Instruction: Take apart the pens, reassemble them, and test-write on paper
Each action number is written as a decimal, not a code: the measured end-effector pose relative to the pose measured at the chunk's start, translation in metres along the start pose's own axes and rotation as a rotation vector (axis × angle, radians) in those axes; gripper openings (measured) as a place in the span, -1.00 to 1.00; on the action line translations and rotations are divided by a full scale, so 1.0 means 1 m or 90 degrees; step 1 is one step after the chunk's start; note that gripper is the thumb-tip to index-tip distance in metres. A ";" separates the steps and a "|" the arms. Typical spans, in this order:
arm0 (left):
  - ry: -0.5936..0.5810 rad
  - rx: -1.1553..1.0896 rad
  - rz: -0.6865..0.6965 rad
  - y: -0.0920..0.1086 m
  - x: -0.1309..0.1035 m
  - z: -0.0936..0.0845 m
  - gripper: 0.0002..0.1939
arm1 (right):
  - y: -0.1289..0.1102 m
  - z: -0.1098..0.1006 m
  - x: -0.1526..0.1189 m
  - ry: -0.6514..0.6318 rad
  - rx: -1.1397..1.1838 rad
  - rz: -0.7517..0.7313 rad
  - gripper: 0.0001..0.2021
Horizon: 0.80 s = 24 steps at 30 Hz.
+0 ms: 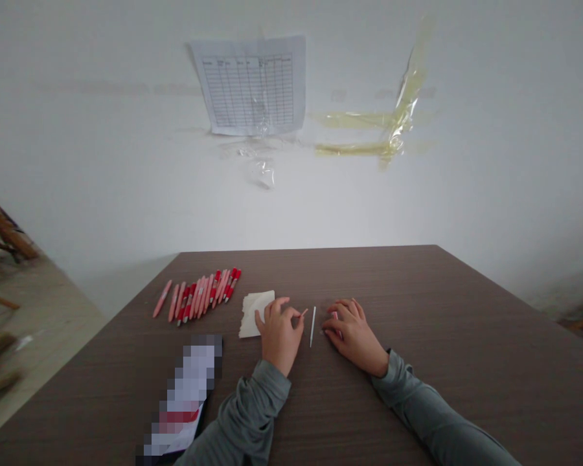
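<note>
My left hand [280, 333] is closed in a pinch, with a small pink pen part [303, 313] sticking out between its thumb and forefinger. Under its outer fingers lies a cream piece of paper [252, 317] with a ragged edge. Close to the table, my right hand [354, 333] curls its fingers over another pink pen part [335, 316], most of which is hidden. Between the two hands a thin whitish pen refill [313, 327] lies on the table, touched by neither.
A row of several pink and red pens [201, 294] lies at the back left of the brown table [466, 362]. Nearer on the left is a blurred-out flat item [189, 388]. Behind the table stands a white wall [126, 162] with a taped printed sheet [252, 84].
</note>
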<state>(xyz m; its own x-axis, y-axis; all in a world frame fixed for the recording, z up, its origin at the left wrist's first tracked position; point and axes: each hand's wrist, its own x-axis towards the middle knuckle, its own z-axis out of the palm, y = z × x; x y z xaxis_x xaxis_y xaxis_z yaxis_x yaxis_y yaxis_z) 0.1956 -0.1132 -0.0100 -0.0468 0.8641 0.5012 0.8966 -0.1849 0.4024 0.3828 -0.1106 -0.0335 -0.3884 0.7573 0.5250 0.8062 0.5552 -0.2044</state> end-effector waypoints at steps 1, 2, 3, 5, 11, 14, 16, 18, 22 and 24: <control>0.001 0.001 0.000 -0.001 0.000 0.001 -0.91 | 0.000 0.000 0.000 -0.001 0.002 -0.001 -0.87; 0.000 0.001 -0.001 -0.001 0.000 0.001 -0.91 | 0.000 0.000 0.000 -0.002 0.004 0.001 -0.87; -0.001 0.000 -0.002 -0.001 0.000 0.001 -0.91 | 0.000 0.000 0.000 -0.004 0.006 0.003 -0.87; -0.001 -0.004 -0.003 -0.001 0.000 0.000 -0.90 | 0.000 0.001 -0.001 -0.009 0.014 0.010 -0.87; -0.009 -0.032 -0.008 0.002 0.000 -0.003 -0.91 | 0.002 -0.002 0.000 -0.005 0.065 0.034 -0.93; -0.020 -0.048 -0.001 0.003 -0.001 -0.002 -0.91 | 0.003 -0.005 0.001 0.021 0.099 0.050 -0.92; -0.029 -0.059 0.008 0.003 -0.002 -0.001 -0.91 | 0.004 -0.006 0.001 0.037 0.119 0.058 -0.91; -0.037 -0.069 0.019 0.004 -0.003 -0.001 -0.90 | 0.006 -0.006 0.002 0.050 0.130 0.060 -0.90; -0.044 -0.078 0.036 0.004 -0.005 0.001 -0.91 | 0.010 -0.003 0.002 0.062 0.132 0.057 -0.89; -0.043 -0.080 0.040 0.004 -0.005 0.002 -0.91 | 0.011 -0.002 0.001 0.059 0.128 0.058 -0.89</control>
<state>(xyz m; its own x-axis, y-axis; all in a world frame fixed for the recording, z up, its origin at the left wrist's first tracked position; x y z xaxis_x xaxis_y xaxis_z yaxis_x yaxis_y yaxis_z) 0.2000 -0.1175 -0.0129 0.0408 0.8781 0.4767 0.8346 -0.2922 0.4669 0.3921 -0.1045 -0.0336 -0.2678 0.7777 0.5687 0.7278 0.5500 -0.4095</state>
